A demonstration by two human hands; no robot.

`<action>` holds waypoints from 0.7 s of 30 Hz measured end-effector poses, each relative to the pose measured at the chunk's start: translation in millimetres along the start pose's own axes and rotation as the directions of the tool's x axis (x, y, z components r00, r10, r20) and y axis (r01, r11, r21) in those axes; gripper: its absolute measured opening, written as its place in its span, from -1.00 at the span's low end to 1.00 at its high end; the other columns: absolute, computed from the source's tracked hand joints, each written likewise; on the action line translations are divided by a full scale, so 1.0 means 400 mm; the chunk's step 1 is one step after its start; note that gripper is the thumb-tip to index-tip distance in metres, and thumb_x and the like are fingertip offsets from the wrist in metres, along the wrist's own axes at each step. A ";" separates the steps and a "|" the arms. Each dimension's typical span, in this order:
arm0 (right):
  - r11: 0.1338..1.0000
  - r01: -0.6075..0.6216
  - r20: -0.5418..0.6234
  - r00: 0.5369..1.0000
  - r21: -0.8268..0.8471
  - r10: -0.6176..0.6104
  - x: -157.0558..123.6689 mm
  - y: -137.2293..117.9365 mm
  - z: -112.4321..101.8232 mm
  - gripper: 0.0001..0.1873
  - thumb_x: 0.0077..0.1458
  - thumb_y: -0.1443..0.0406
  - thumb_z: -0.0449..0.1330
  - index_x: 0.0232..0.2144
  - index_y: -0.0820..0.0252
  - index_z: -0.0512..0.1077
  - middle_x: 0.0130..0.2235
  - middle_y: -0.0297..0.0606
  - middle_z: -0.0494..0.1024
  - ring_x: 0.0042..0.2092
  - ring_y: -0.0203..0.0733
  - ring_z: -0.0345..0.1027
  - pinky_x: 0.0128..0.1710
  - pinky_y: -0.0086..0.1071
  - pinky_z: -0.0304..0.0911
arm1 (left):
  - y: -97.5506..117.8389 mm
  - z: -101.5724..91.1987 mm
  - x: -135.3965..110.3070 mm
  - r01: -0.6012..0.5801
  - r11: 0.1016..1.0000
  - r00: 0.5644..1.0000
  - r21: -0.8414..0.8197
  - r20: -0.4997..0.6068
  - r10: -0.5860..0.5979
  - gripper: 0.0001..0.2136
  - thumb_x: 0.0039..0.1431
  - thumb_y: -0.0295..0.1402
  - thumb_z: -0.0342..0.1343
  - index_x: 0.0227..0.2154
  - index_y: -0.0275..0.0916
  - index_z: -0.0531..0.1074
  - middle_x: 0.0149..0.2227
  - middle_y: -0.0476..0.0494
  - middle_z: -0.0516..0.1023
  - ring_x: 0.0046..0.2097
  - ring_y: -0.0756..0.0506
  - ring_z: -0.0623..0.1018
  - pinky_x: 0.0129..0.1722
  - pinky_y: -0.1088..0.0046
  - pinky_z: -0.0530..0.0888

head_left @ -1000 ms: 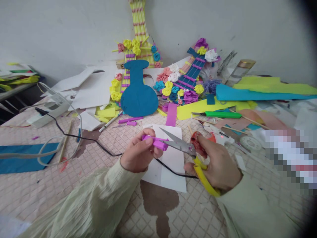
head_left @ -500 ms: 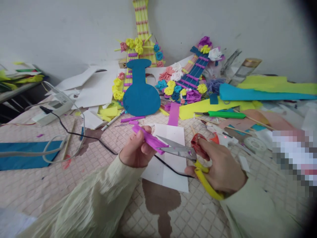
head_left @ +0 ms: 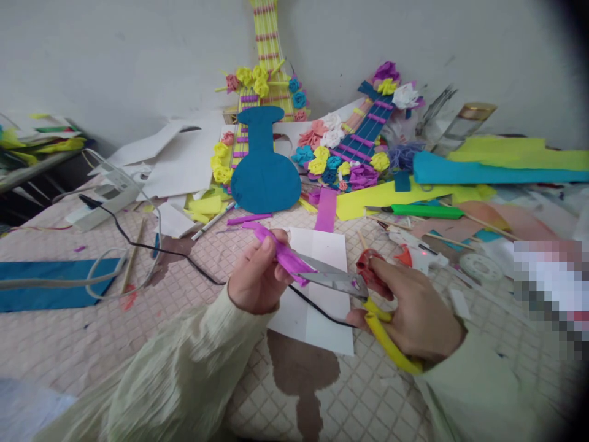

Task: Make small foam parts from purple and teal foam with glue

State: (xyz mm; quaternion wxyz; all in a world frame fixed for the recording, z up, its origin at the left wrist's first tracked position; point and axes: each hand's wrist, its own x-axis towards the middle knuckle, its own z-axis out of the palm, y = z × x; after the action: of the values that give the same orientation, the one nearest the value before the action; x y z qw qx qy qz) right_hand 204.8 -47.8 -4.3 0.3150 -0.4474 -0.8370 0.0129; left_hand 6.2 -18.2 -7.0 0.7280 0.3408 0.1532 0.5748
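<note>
Pinching a purple paper strip [head_left: 281, 252] between thumb and fingers, the left hand [head_left: 254, 276] holds it tilted above a white sheet [head_left: 322, 288], while the right hand [head_left: 414, 313] grips the red and yellow handles of scissors [head_left: 350, 285] whose blades are nearly shut on the strip's lower end; a black cable [head_left: 151, 247] runs under both hands and across the sheet, and a dark stain [head_left: 301, 374] lies just nearer on the patterned tabletop [head_left: 184, 319], which has open room toward the near edge and to the left, up to a blue paper strip [head_left: 50, 285] and a grey cord loop [head_left: 110, 270]; farther back the way is crowded: a blue guitar cutout [head_left: 264, 169] leans against a yellow paper guitar [head_left: 269, 61] with paper roses, a blue-necked flowered guitar [head_left: 363, 135] lies beside it, a green-handled cutter [head_left: 426, 211], wooden sticks and a glue gun [head_left: 416, 255] sit right of the sheet, and a clear jar [head_left: 462, 126] stands near the wall, its contents unclear
</note>
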 end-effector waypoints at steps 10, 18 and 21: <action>0.999 0.015 0.019 1.000 -0.038 -0.014 -0.005 0.004 0.000 -0.69 -0.07 0.04 0.07 -0.49 0.16 0.19 -0.64 -0.40 0.26 -0.62 -0.28 0.19 -0.65 -0.42 0.05 | 0.009 0.012 -0.002 0.044 0.999 0.997 0.018 -0.064 -0.042 -0.80 -0.08 -0.24 0.18 -0.51 -0.27 0.35 -0.76 0.11 0.18 -0.66 0.10 0.19 -0.66 0.63 0.20; 0.999 0.024 -0.019 1.000 -0.038 -0.025 -0.008 0.006 0.002 -0.67 -0.07 0.02 0.08 -0.54 0.14 0.19 -0.67 -0.39 0.26 -0.63 -0.26 0.20 -0.65 -0.41 0.07 | 0.001 0.003 0.002 0.019 1.000 0.999 0.006 -0.029 -0.019 -0.81 -0.05 -0.23 0.15 -0.49 -0.27 0.37 -0.76 0.13 0.13 -0.66 0.11 0.20 -0.65 0.64 0.23; 0.998 0.038 -0.052 0.998 -0.054 -0.041 -0.008 0.007 0.002 -0.65 -0.08 0.00 0.09 -0.55 0.15 0.20 -0.68 -0.40 0.26 -0.64 -0.28 0.20 -0.64 -0.42 0.08 | 0.003 0.005 0.003 0.029 0.999 0.999 -0.026 -0.040 -0.030 -0.82 -0.07 -0.26 0.17 -0.50 -0.28 0.39 -0.78 0.14 0.12 -0.67 0.11 0.17 -0.65 0.64 0.24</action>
State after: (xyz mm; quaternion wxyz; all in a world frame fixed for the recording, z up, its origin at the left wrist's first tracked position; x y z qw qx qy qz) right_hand 207.9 -48.3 -7.4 0.3252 -0.4393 -0.8370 -0.0275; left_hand 7.0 -17.5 -4.5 0.7375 0.3175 0.1657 0.5725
